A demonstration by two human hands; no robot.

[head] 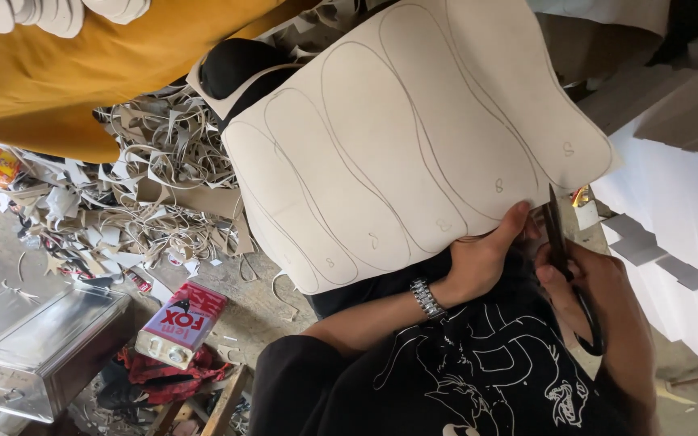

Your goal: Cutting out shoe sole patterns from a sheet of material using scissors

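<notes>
A large beige sheet (414,137) marked with several pencilled insole outlines lies tilted across my lap. My left hand (482,258), with a metal watch on the wrist, grips the sheet's near edge with the thumb on top. My right hand (599,282) is closed around the handles of black scissors (557,234). The blades point up at the sheet's edge, just right of my left thumb. My black printed shirt fills the lower part of the view.
A heap of beige offcut strips (155,178) covers the floor at left. A red and white tin can (181,323) and a shiny metal box (42,347) sit lower left. White stacked slabs (680,202) stand at right. Another person's mustard-yellow garment (82,73) is top left.
</notes>
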